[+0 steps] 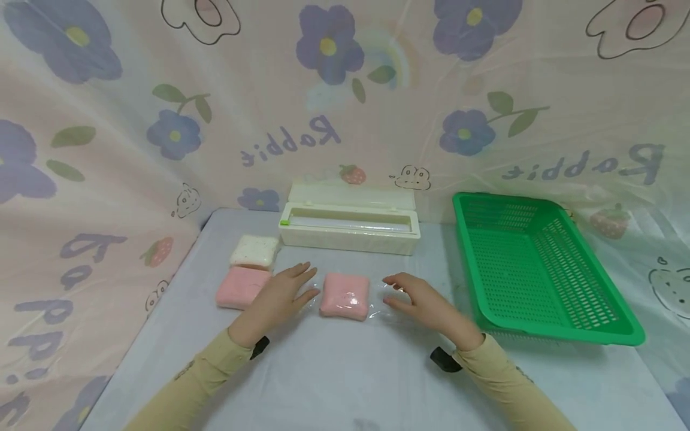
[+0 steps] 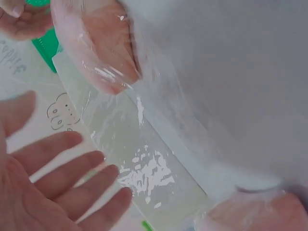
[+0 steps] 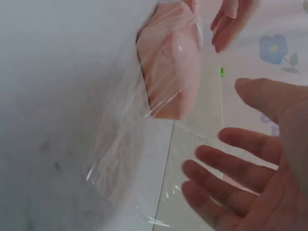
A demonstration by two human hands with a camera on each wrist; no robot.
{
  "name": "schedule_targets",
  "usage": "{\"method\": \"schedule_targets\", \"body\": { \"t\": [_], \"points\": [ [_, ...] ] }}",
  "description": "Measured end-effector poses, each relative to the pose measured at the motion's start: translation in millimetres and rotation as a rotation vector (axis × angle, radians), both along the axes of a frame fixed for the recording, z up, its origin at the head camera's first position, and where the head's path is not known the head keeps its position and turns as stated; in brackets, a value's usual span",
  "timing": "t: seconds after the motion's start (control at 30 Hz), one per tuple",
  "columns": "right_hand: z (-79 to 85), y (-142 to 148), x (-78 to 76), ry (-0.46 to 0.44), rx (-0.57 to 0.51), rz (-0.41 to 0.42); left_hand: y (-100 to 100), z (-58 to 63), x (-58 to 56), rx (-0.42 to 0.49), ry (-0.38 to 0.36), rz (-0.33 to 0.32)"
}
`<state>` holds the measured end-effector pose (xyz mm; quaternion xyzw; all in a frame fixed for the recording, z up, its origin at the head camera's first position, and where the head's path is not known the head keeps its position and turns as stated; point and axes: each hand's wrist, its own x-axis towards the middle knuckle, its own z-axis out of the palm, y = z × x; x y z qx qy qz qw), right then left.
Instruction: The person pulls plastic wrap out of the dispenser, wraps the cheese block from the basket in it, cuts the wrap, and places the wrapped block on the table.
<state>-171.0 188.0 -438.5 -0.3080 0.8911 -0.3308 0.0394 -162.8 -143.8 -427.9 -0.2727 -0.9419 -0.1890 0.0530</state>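
Observation:
Between the hands, a pink square cushion-like block (image 1: 345,296) lies on the table with clear plastic film (image 3: 115,154) over it, spreading out past its sides. My left hand (image 1: 279,294) is at its left, fingers extended and apart from the block. On the other side, my right hand (image 1: 426,302) hovers near the film's edge with loosely bent fingers; its wrist view shows nothing in the palm. Partly behind the left hand is a second pink block (image 1: 241,287), and a white speckled block (image 1: 254,251) sits just beyond that one.
At the back stands a long cream film dispenser box (image 1: 350,240), lid raised, with a roll of film (image 1: 350,224) inside. A large green plastic basket (image 1: 560,332) occupies the right side. Behind the table (image 1: 323,383) hangs a flower-print cloth (image 1: 377,120).

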Motion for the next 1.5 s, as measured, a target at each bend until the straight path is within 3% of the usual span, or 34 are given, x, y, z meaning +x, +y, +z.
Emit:
{"method": "schedule_targets", "body": {
  "t": [0.1, 0.23, 0.37, 0.5, 0.73, 1.17, 1.37, 1.5],
  "points": [
    [-0.5, -7.6, 2.5, 0.081, 0.063, 0.015, 3.8, -5.3, -1.9, -0.018, 0.03, -0.062],
    [-3.5, -18.2, 6.3, 0.188, 0.162, 0.074, 10.8, -10.9, -2.0, -0.027, 0.115, -0.172],
    [-9.0, -27.4, 10.0, 0.251, 0.246, 0.157, 17.1, -17.5, 1.0, -0.093, 0.212, -0.282],
    [-13.5, -34.4, 11.8, 0.316, 0.325, 0.214, 21.2, -22.5, 4.6, -0.129, 0.241, -0.345],
    [-16.9, -39.9, 10.8, 0.365, 0.355, 0.249, 23.6, -25.0, 7.3, -0.193, 0.209, -0.369],
    [-18.6, -41.6, 7.5, 0.368, 0.369, 0.255, 25.5, -27.4, 3.1, -0.249, 0.26, -0.372],
    [-17.0, -45.6, 3.4, 0.331, 0.376, 0.215, 23.5, -28.4, 0.3, -0.191, 0.271, -0.381],
    [-18.1, -48.2, -1.8, 0.331, 0.37, 0.182, 21.7, -29.0, -1.7, -0.105, 0.186, -0.351]
  ]
}}
